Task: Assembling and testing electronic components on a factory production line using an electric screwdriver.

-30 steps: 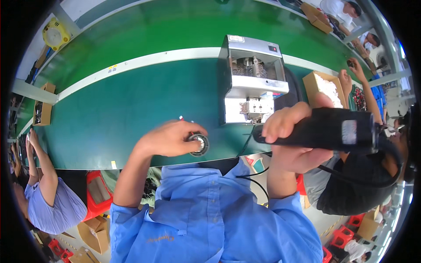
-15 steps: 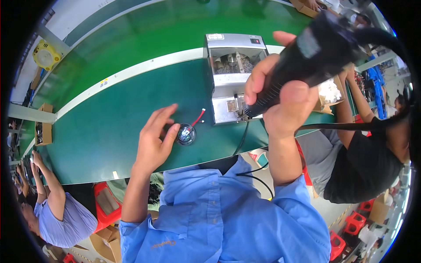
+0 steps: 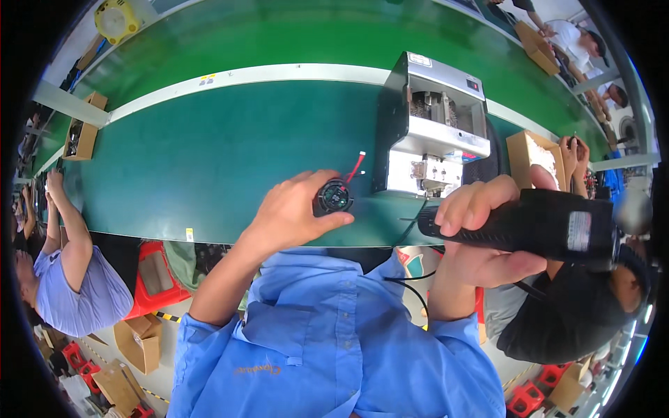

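At far left a cardboard box (image 3: 82,136) sits by the belt's edge; open green belt (image 3: 209,153) spreads beyond. At centre the left hand (image 3: 293,212) pinches a small round black part (image 3: 334,197), just left of the grey machine (image 3: 432,129). Lower right, the right hand (image 3: 481,237) grips a black power screwdriver (image 3: 536,224).

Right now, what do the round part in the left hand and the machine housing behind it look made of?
Round part: looks like black moulded plastic, matte, with red and white leads off its top; too small to be sure.
Machine housing: seemingly sheet metal, silvery brushed finish, flat folded panels with sharp edges.
Left hand pinches the part on the green belt.
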The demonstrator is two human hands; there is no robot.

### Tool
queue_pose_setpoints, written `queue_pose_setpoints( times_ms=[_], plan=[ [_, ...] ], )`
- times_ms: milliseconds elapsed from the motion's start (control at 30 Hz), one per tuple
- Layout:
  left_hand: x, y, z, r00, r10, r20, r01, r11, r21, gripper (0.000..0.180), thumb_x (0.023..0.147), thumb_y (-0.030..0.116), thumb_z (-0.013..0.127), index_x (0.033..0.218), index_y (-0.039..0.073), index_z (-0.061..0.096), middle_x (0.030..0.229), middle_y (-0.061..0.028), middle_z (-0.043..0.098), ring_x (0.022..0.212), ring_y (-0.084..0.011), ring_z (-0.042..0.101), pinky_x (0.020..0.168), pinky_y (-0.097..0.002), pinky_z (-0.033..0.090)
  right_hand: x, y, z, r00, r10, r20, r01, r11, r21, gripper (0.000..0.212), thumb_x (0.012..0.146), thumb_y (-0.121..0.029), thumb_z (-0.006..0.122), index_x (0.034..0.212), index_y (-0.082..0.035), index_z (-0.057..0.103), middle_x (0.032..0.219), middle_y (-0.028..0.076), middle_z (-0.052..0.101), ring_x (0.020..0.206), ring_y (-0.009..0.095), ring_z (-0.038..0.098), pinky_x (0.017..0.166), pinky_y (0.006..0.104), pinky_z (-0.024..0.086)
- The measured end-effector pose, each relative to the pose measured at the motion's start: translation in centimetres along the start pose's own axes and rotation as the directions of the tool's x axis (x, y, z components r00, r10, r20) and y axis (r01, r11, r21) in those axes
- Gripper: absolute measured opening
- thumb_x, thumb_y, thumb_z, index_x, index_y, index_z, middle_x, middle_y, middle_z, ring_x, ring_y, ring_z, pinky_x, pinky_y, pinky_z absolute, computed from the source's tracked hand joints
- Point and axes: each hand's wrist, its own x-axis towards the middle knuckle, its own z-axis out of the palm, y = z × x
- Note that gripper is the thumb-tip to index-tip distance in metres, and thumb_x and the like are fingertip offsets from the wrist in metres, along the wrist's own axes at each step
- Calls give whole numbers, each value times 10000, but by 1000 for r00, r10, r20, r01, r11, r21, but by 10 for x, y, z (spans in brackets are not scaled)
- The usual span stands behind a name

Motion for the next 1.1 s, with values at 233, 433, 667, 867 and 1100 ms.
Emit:
queue_pose_setpoints(
  times_ms=[233, 433, 667, 867, 1100],
  plan=[
    [7, 18, -8, 917, -153, 368, 232, 956, -181, 482, 756, 276, 715, 1144, 31, 570, 752, -138, 658, 627, -263, 653, 588, -357, 515, -3, 12, 3, 975, -22, 219, 19, 1000, 15, 910, 819, -719, 409, 1400, -60, 175, 738, 85, 505, 514, 194, 525, 499, 333, 478],
    [14, 5, -7, 777, -159, 609, 459, 805, -376, 420, 829, 185, 646, 1192, 2, 540, 682, -95, 625, 456, -127, 593, 366, -256, 440, -3, 25, 17, 976, -48, 211, 38, 998, 51, 904, 817, -704, 440, 1398, -59, 185, 745, 88, 513, 528, 201, 534, 520, 336, 488],
    [10, 4, -4, 745, -206, 634, 582, 664, -469, 447, 842, 175, 635, 1237, 6, 511, 669, -71, 604, 512, -135, 618, 382, -250, 477, -9, 32, 29, 983, 53, 175, -60, 998, 31, 964, 726, -721, 529, 1394, -103, 211, 742, 73, 517, 552, 210, 536, 520, 348, 472],
    [-3, 3, 8, 792, -204, 576, 580, 549, -602, 420, 880, 152, 592, 1261, 9, 488, 674, -77, 599, 523, -141, 620, 414, -255, 503, -6, 32, 32, 976, 80, 204, -82, 997, 0, 951, 730, -713, 529, 1395, -109, 215, 740, 75, 514, 564, 208, 532, 530, 348, 473],
    [-7, 0, 8, 816, -179, 549, 563, 461, -686, 392, 903, 114, 544, 1271, -2, 472, 678, -82, 599, 533, -153, 623, 450, -259, 519, -8, 40, 34, 969, 102, 224, -100, 995, -20, 933, 743, -695, 534, 1395, -108, 219, 746, 88, 519, 562, 210, 531, 525, 351, 473]
  ],
)
